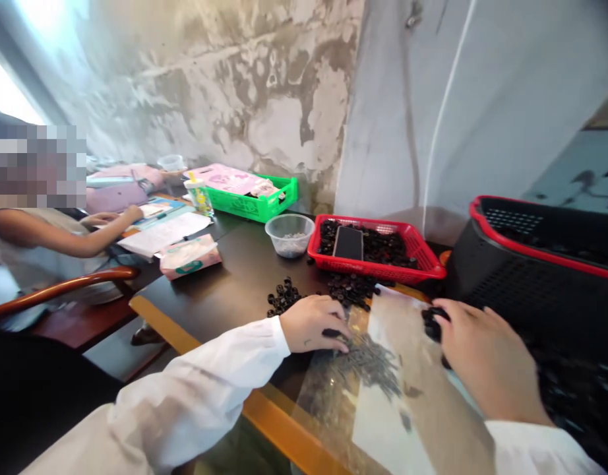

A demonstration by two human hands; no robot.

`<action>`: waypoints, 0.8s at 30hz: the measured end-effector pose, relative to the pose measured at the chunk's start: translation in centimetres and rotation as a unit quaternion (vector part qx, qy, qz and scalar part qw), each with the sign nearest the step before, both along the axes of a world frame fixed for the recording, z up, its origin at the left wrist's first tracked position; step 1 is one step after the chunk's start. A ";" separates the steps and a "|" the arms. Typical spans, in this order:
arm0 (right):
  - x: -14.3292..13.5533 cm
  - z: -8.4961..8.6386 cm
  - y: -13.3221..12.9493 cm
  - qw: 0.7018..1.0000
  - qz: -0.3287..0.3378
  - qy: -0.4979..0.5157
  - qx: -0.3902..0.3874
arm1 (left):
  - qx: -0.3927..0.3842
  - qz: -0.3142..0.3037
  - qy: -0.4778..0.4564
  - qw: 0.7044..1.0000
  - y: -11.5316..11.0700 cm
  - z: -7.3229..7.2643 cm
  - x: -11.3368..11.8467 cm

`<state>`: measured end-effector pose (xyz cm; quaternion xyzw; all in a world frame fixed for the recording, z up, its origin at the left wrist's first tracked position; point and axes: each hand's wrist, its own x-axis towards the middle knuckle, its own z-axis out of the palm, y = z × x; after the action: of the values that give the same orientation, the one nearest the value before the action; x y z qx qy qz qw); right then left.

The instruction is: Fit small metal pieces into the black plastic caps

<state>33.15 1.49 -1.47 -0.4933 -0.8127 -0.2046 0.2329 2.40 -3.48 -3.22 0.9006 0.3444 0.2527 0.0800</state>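
Observation:
My left hand (316,323) is over the table with thumb and fingers curled in. A dark piece shows between them, partly hidden. Right beside its fingertips lies a loose pile of thin grey metal pins (376,363) on a clear and paper-covered sheet (407,316). My right hand (486,356) is closed around several small black round parts (435,322) at the sheet's right side. Two heaps of like black parts lie beyond my left hand: one of black rings (284,297), and a flatter dark heap (351,289) before the red basket.
A red basket (378,265) of black parts, with a phone (349,243) on top, stands behind. Left of it are a clear tub (289,244), a tissue pack (190,256) and a green crate (244,206). A large black basket (521,264) rises at right. Another person sits at left.

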 end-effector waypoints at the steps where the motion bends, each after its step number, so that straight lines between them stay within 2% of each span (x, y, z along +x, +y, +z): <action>1: 0.5 -0.6 0.5 1.000 -0.005 -0.001 0.003 | -0.006 -0.006 0.007 1.000 0.0 -0.1 0.0; 4: 1.4 -2.0 1.2 1.000 -0.002 -0.013 0.005 | -0.017 -0.014 0.017 1.000 0.1 -0.3 0.1; 6: 1.4 -2.2 1.1 1.000 0.008 -0.028 0.013 | -0.016 -0.010 0.019 1.000 0.1 -0.4 0.3; 9: 0.2 -1.8 1.1 0.999 0.035 -0.020 0.028 | -0.002 0.001 0.024 1.000 0.0 -0.6 0.5; 11: -1.5 -1.7 1.3 0.997 0.079 0.009 0.021 | 0.009 0.011 0.031 0.999 0.0 -0.6 0.6; 13: -3.5 -2.2 1.5 0.991 0.127 0.030 -0.010 | 0.017 0.012 0.031 0.999 0.0 -0.6 0.5; 17: -6.1 -3.4 1.1 0.975 0.184 0.020 -0.126 | 0.003 0.007 0.006 1.000 -0.3 -0.5 0.2; 20: -6.4 -3.4 0.3 0.969 0.175 0.066 -0.164 | -0.027 0.005 -0.018 0.999 -0.6 -0.4 0.1; 24: -6.4 -2.4 -0.5 0.966 0.143 0.090 -0.194 | -0.038 -0.009 -0.039 0.998 -0.7 -0.5 0.0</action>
<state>26.70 1.00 -3.90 -0.4245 -0.8745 0.0372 0.2316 2.40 -4.20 -3.68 0.8894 0.3423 0.2739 0.1295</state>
